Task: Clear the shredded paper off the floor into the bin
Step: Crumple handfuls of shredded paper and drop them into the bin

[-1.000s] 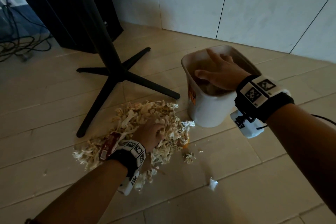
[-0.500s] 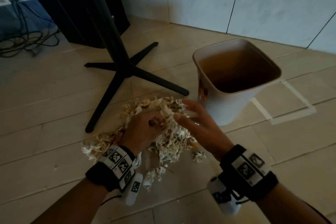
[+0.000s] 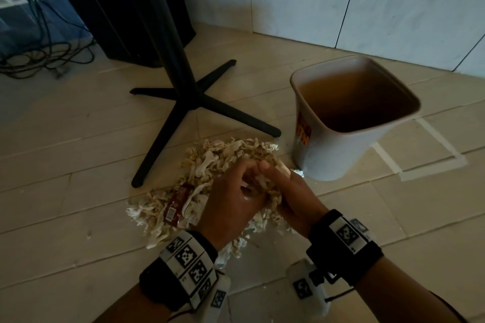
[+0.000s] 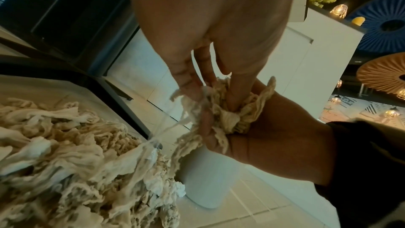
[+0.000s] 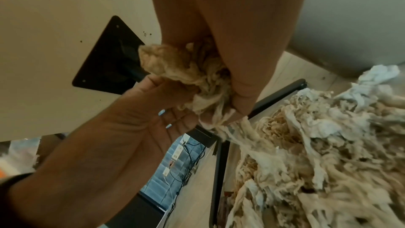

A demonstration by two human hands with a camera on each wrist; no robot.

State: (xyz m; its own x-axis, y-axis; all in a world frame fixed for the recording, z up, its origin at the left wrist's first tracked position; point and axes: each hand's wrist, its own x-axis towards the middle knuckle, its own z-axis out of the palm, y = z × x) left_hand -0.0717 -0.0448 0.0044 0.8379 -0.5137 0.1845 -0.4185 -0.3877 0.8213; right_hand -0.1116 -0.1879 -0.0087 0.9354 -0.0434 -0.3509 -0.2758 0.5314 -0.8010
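Observation:
A pile of pale shredded paper (image 3: pixel 210 160) lies on the tiled floor, left of a white bin (image 3: pixel 338 157) that stands upright and open-topped. My left hand (image 3: pixel 233 199) and right hand (image 3: pixel 294 199) meet over the pile's right side, fingers curled together round one clump of shreds (image 3: pixel 262 181). In the left wrist view the left hand (image 4: pixel 192 75) digs into that clump (image 4: pixel 228 112) against the right palm (image 4: pixel 274 127). The right wrist view shows the right hand (image 5: pixel 236 75) gripping the clump (image 5: pixel 192 68) above the pile (image 5: pixel 317 145), strands trailing down.
A red wrapper (image 3: pixel 177 202) lies in the pile's left part. A black cross-shaped table base (image 3: pixel 189 102) stands just behind the pile. Cables (image 3: pixel 44 52) trail at the far left. White tape lines (image 3: pixel 433 165) mark the floor right of the bin. A wall runs behind.
My right hand left the bin and came down to the pile. Both hands have closed together on a clump of shreds; the left hand turned from resting on the pile to gripping.

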